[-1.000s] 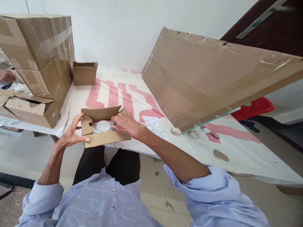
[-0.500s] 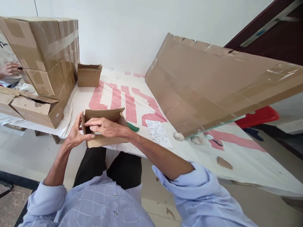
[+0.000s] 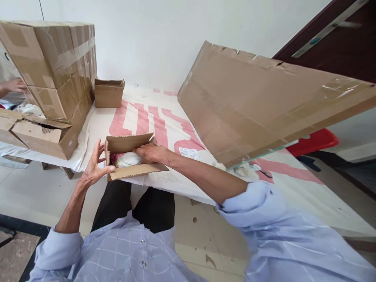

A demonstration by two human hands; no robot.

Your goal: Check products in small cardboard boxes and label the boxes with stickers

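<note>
A small cardboard box (image 3: 142,170) sits at the table's near edge with its top flaps raised. Inside it lie a white oval item (image 3: 131,158) and something with a pink and yellow print (image 3: 117,161); their exact kind is unclear. My left hand (image 3: 94,165) grips the box's left end, thumb at the front corner and fingers along the side. At the right end, my right hand (image 3: 151,152) reaches down into the box beside the white item. Its fingertips are hidden inside, so its hold cannot be made out.
Taped cartons (image 3: 58,58) are stacked at the left, behind a torn low box (image 3: 44,135). Another small box (image 3: 108,94) stands near the wall. A large cardboard sheet (image 3: 258,102) leans at the right. A sheet of paper (image 3: 190,154) lies beyond my right forearm. A co-worker's hand (image 3: 16,85) shows far left.
My right hand has moved from the box's left part to its right end, uncovering the white item and print. The green thing beside the box is no longer visible. My left hand stays at the left end.
</note>
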